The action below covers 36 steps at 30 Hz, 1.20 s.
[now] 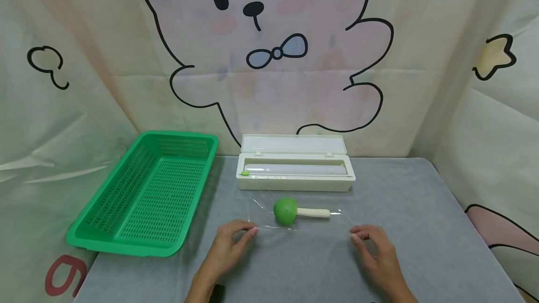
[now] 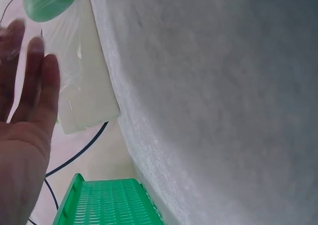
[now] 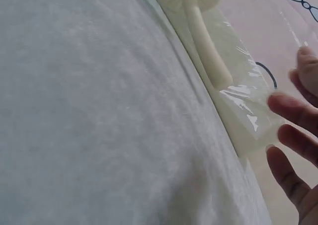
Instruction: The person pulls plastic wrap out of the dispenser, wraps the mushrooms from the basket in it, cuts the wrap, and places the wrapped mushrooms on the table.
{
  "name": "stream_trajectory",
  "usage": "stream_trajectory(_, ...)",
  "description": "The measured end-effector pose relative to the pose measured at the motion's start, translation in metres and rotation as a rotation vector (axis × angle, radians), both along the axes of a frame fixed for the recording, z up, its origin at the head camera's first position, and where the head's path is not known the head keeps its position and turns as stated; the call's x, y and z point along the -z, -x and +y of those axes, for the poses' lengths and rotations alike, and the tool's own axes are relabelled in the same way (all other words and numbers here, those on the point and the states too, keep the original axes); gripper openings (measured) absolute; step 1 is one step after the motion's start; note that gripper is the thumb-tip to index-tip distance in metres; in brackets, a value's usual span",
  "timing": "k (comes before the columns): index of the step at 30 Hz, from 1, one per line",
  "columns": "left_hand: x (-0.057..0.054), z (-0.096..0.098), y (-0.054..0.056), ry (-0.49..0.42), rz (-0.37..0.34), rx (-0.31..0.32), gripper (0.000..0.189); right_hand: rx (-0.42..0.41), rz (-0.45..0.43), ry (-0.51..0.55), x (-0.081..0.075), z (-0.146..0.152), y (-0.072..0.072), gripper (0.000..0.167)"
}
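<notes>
A mushroom-shaped thing with a rounded green head (image 1: 285, 211) and a cream stem (image 1: 313, 212) lies on a sheet of clear cling film (image 1: 269, 224), head to the left. My left hand (image 1: 230, 247) pinches the film's near left corner between thumb and forefinger. At the near right corner, my right hand (image 1: 377, 256) pinches the film, its thumb and forefinger tips together. The right wrist view shows the stem (image 3: 211, 51) and shiny film (image 3: 243, 103) reaching toward that hand's fingers. The green head (image 2: 52, 1) appears beyond the left hand's fingers in the left wrist view.
Behind the film stands a white cling film dispenser (image 1: 294, 185), lid (image 1: 293, 144) raised, with a roll (image 1: 294, 169) inside and a small green slider (image 1: 245, 173) on its bar. A green plastic basket (image 1: 174, 247) sits to the left on the grey tablecloth (image 1: 311, 270). A printed curtain (image 1: 320, 92) hangs behind.
</notes>
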State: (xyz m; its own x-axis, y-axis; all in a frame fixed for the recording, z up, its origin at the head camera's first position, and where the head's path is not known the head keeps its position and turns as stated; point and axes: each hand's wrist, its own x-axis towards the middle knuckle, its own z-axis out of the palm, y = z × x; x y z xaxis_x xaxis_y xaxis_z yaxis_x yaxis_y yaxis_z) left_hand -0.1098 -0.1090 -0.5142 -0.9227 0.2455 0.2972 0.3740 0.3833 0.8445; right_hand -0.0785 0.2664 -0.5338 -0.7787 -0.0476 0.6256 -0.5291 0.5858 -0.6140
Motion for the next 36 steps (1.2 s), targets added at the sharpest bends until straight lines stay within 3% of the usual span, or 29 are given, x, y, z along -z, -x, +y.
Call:
stream_trajectory(4,-0.003,0.003,0.002,-0.082,0.026,-0.075,0.007,0.032,-0.060,0.008,-0.005,0.001,0.002,0.030)
stream_trajectory(7,-0.004,0.007,0.006,-0.128,0.067,-0.097,0.007,0.016,-0.088,0.034,-0.009,0.001,0.004,0.026)
stream_trajectory(13,-0.002,0.016,0.015,-0.142,0.245,-0.119,0.013,-0.048,-0.088,0.135,-0.015,-0.007,0.014,0.015)
stream_trajectory(16,-0.004,0.019,0.019,-0.125,0.310,-0.143,0.012,-0.033,-0.069,0.153,-0.018,-0.012,0.020,0.014)
stream_trajectory(22,-0.005,0.025,0.029,-0.061,0.371,-0.203,0.011,0.032,-0.016,0.113,-0.020,-0.018,0.030,0.012)
stream_trajectory(26,-0.004,0.028,0.033,-0.001,0.411,-0.248,0.012,0.028,0.022,0.105,-0.021,-0.018,0.035,0.013)
stream_trajectory(31,-0.003,0.032,0.036,0.100,0.470,-0.339,0.008,0.068,0.046,0.066,-0.021,-0.019,0.041,0.010)
stream_trajectory(36,-0.003,0.036,0.038,0.158,0.476,-0.429,0.004,0.111,0.068,0.050,-0.020,-0.020,0.050,0.009)
